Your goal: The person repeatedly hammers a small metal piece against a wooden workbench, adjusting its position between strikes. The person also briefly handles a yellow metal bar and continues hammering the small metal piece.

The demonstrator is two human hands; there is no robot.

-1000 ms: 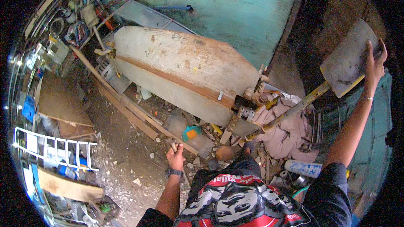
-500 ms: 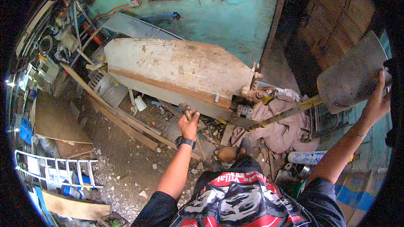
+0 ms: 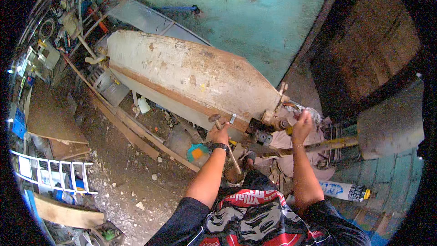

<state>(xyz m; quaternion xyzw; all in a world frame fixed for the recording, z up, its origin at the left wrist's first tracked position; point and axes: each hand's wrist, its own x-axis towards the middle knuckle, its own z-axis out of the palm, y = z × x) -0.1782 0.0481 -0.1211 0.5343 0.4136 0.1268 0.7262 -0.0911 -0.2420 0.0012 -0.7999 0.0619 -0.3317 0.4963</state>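
While the left hand grips a hammer and the right hand clutches the machine's end — a miss could hit fingers.

One head-worn fisheye view looks steeply down from above the person's chest, facing the long rusty metal machine toward eleven o'clock, the teal wall at twelve, rubble floor at seven, edges bending darkly toward the rim.

dirt floor strewn with rubble, carrying long timber planks, a white ladder and a teal tub
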